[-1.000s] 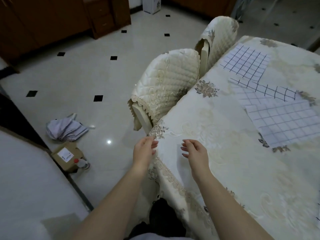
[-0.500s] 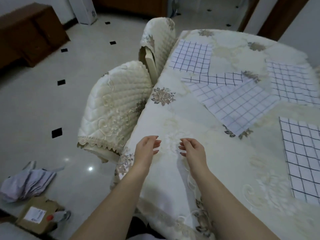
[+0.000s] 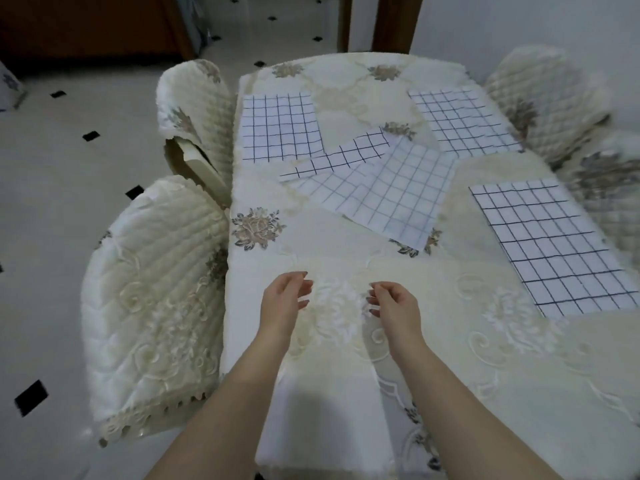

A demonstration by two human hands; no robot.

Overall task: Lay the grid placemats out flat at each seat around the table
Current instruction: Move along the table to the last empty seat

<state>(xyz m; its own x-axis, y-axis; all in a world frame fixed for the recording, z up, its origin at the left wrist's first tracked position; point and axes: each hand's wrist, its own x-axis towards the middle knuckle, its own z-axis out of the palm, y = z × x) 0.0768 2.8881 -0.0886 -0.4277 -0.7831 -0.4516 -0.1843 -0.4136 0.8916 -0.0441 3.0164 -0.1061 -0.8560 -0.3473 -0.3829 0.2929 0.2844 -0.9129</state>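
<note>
A table under a cream embroidered cloth [image 3: 346,244] carries several white grid placemats. One lies flat at the far left seat [image 3: 278,128], one at the far right seat [image 3: 462,121], one at the near right seat [image 3: 550,244]. In the middle, a placemat [image 3: 384,192] lies askew with a folded one [image 3: 341,157] partly on top of it. My left hand [image 3: 284,303] and my right hand [image 3: 393,306] hover over the near end of the cloth, fingers loosely curled, holding nothing.
Chairs with quilted cream covers stand along the left side, near [image 3: 156,306] and far [image 3: 194,105], and along the right side [image 3: 543,98]. A white tiled floor with black diamonds [image 3: 69,174] lies to the left. Wooden furniture [image 3: 86,26] stands at the back.
My view has swung right from the table's left corner to its near end, bringing all the placemats into sight. Both hands stay close together and empty, now over the cloth.
</note>
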